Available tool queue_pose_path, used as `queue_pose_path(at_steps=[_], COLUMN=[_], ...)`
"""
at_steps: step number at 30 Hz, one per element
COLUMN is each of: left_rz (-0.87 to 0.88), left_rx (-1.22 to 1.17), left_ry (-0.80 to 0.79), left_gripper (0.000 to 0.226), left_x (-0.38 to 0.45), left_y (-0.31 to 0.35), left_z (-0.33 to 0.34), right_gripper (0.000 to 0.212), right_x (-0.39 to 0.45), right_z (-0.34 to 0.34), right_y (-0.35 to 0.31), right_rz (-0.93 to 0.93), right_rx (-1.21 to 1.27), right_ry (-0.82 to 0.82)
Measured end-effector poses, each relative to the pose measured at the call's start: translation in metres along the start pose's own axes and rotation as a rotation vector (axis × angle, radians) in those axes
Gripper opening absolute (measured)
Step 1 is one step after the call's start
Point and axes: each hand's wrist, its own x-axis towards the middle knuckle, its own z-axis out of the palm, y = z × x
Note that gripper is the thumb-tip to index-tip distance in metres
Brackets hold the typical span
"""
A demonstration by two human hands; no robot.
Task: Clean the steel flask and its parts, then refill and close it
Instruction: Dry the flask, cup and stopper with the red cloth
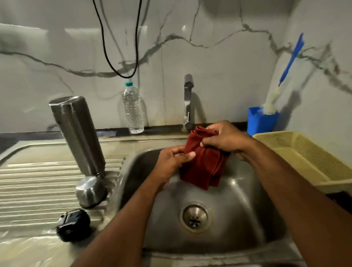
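A tall steel flask (pixel 77 134) stands upside down on the ribbed drainboard (pixel 33 178), left of the sink bowl (pixel 229 211). In front of it rests its steel cup (pixel 90 191), mouth down, and nearer to me the black inner lid (pixel 72 224). Over the sink bowl both hands hold a folded dark red cloth (pixel 204 168). My left hand (pixel 172 161) pinches its left edge. My right hand (pixel 225 138) grips its top. Nothing else is in either hand.
A steel tap (pixel 188 101) rises behind the sink. A clear plastic water bottle (pixel 132 109) stands left of it against the marble wall. At the right are a blue holder (pixel 260 122) with a bottle brush (pixel 285 75) and a yellow mesh basket (pixel 311 158). A black cable (pixel 120 55) hangs above.
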Motion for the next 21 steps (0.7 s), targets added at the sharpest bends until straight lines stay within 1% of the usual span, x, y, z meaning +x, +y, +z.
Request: queue_pose_path(at_steps=[1,2,3,5,6,7,9,10,11,13,14,16,18,21], left_rz=[0.005,0.002,-0.005,-0.008,-0.01,-0.013,-0.001,0.003,0.006,0.015,0.021,0.043,0.068,0.101], left_rx=[0.001,-0.016,-0.042,-0.098,-0.125,-0.151,-0.232,-0.272,-0.292,-0.287,-0.271,-0.211,-0.141,-0.069], left_ry=[0.018,0.047,0.076,0.115,0.126,0.136,0.152,0.159,0.163,0.172,0.169,0.159,0.179,0.284], left_gripper=[0.027,0.021,0.013,0.007,0.008,0.008,0.012,0.018,0.025,0.036,0.036,0.03,0.027,0.024], left_x=[0.002,0.004,0.005,0.006,0.005,0.005,0.005,0.005,0.004,0.004,0.004,0.003,0.004,0.007], left_y=[-0.003,-0.005,-0.005,-0.004,-0.002,-0.001,0.001,0.003,0.005,0.006,0.006,0.006,0.006,0.004], left_z=[0.0,-0.001,-0.002,-0.001,0.001,0.002,0.005,0.007,0.009,0.01,0.011,0.012,0.011,0.007], right_gripper=[0.013,0.019,0.027,0.035,0.036,0.039,0.054,0.059,0.061,0.058,0.057,0.062,0.059,0.048], right_x=[0.001,0.002,0.001,-0.005,-0.009,-0.012,-0.015,-0.016,-0.018,-0.022,-0.025,-0.03,-0.029,-0.021], right_z=[0.004,0.008,0.011,0.019,0.025,0.031,0.041,0.045,0.049,0.059,0.064,0.071,0.07,0.065], right_y=[0.007,0.013,0.018,0.027,0.03,0.033,0.036,0.037,0.037,0.04,0.042,0.045,0.048,0.05], right_rz=[0.018,0.048,0.089,0.201,0.248,0.274,0.271,0.273,0.286,0.341,0.381,0.424,0.384,0.302], right_rx=[0.069,0.201,0.389,0.82,0.976,1.067,1.109,1.097,1.067,0.958,0.904,0.876,0.874,0.885], right_ry=[0.037,0.071,0.085,0.039,0.005,-0.021,-0.031,-0.024,-0.023,-0.049,-0.077,-0.113,-0.072,0.035])
